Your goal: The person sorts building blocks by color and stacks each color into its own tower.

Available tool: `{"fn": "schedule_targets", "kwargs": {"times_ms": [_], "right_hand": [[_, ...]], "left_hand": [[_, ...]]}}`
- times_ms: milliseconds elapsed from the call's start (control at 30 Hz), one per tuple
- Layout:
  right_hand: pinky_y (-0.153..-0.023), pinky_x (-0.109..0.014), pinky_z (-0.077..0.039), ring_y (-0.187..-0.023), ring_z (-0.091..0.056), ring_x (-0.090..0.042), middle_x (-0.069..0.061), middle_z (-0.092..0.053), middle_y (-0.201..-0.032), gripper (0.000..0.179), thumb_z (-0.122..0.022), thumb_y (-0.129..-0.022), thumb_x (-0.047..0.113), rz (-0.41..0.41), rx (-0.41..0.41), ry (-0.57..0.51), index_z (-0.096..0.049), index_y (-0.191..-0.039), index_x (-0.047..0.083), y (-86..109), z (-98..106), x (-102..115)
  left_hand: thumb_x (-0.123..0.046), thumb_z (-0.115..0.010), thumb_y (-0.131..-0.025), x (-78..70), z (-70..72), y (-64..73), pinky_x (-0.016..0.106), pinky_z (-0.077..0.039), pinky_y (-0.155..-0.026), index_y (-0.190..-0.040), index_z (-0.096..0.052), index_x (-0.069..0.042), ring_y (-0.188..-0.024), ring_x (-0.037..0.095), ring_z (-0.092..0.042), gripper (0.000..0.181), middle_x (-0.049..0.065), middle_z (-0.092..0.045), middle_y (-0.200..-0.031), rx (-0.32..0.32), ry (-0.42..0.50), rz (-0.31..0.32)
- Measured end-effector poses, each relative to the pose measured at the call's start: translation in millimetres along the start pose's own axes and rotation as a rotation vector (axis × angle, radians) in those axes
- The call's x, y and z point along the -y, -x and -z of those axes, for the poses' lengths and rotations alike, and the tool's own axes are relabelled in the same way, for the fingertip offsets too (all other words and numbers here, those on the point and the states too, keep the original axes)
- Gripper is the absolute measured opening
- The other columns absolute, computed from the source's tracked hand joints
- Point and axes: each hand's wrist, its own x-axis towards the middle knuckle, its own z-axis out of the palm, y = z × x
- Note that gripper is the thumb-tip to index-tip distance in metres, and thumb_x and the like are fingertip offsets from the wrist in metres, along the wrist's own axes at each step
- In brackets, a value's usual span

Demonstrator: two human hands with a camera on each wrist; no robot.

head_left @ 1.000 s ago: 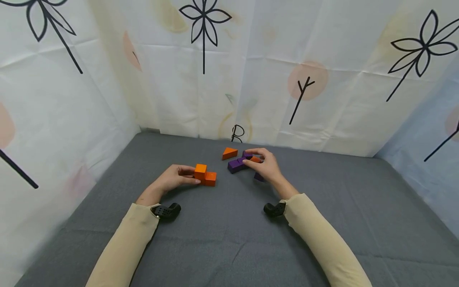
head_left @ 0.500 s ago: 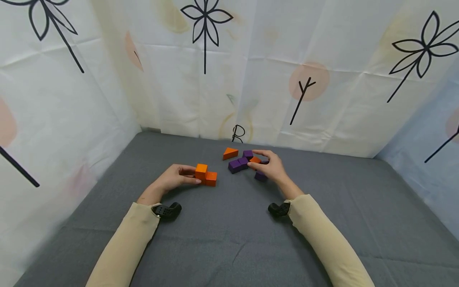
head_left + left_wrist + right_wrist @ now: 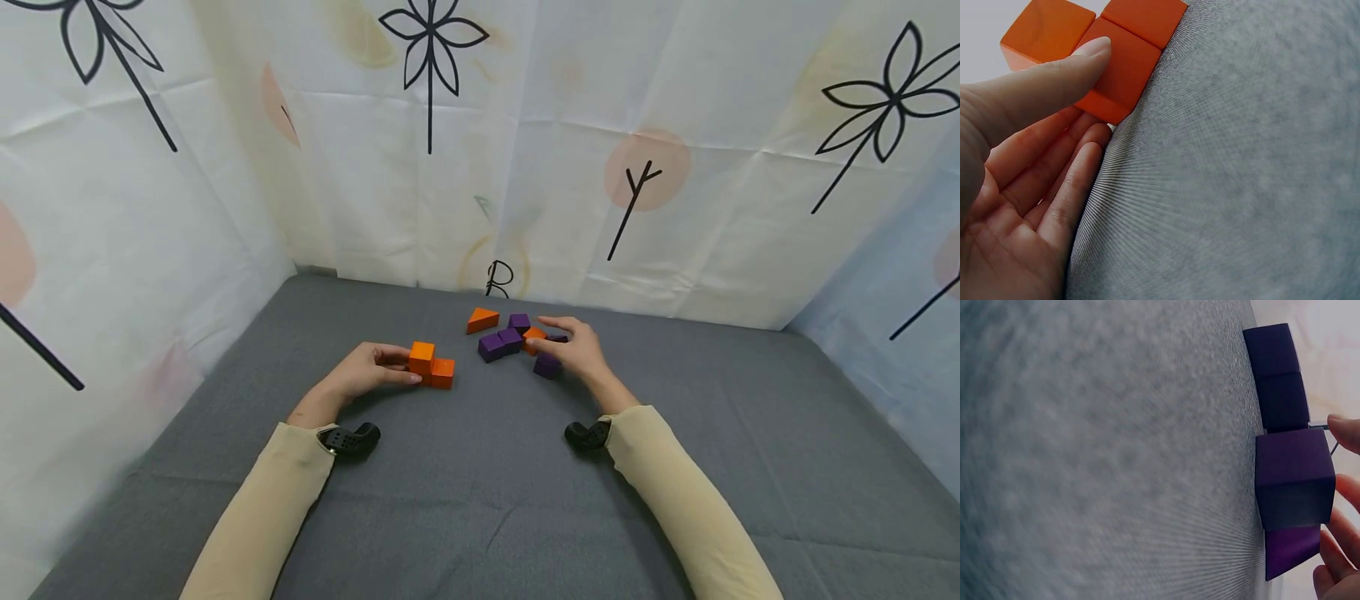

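My left hand (image 3: 366, 372) pinches the lower left cube (image 3: 1132, 65) of a small orange build, thumb on its front face and fingers behind. An orange cube (image 3: 422, 352) sits on top of it, and another orange cube (image 3: 443, 374) stands against its right side. My right hand (image 3: 582, 352) hovers at the loose blocks, thumb and index finger spread around an orange block (image 3: 533, 334). Below the palm lies a purple cube (image 3: 548, 366), with a slanted purple block (image 3: 1291, 551) beside it in the right wrist view. The right fingers partly hide these pieces.
Left of the right hand, two purple cubes (image 3: 491, 347) stand side by side, with another purple block (image 3: 519, 322) behind. An orange triangular block (image 3: 482, 321) lies farther back. Grey cloth (image 3: 480, 500) covers the table, and a patterned white curtain (image 3: 555, 208) hangs behind it.
My right hand has shifted right and slightly toward me, uncovering more of the purple blocks and the orange block. The left hand and its orange cubes stay in place.
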Motion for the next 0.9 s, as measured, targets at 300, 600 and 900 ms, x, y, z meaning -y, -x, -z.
{"fn": "schedule_targets", "kwargs": {"times_ms": [300,600,900], "right_hand": [[-0.108,-0.051,-0.035,-0.136,-0.036,-0.036,-0.018,-0.048,-0.143,0.051,-0.072,-0.086,0.032,-0.036,-0.006,0.025,-0.062,-0.129,0.007,-3.5,-0.5,0.0],[-0.105,-0.049,-0.039,-0.133,-0.040,-0.037,-0.019,-0.052,-0.138,0.047,-0.073,-0.086,0.028,-0.064,-0.010,0.039,-0.064,-0.126,0.008,-5.5,-2.0,1.9],[-0.101,-0.047,-0.042,-0.126,-0.047,-0.035,-0.018,-0.059,-0.131,0.042,-0.073,-0.086,0.025,-0.049,-0.022,0.029,-0.067,-0.123,0.008,-5.2,-3.6,2.0]], "left_hand": [[-0.020,-0.077,-0.082,0.1,0.4,0.3,0.047,-0.041,-0.104,-0.132,-0.056,0.000,-0.122,0.031,-0.054,0.058,0.019,-0.058,-0.133,0.001,0.005,0.008],[-0.020,-0.076,-0.082,-1.0,0.2,-0.2,0.047,-0.042,-0.104,-0.133,-0.055,0.001,-0.122,0.031,-0.054,0.058,0.019,-0.058,-0.132,0.002,-0.003,0.002],[-0.020,-0.077,-0.082,-1.5,0.1,0.7,0.047,-0.042,-0.103,-0.132,-0.056,0.001,-0.121,0.031,-0.055,0.058,0.019,-0.058,-0.132,0.003,-0.005,0.002]]}}
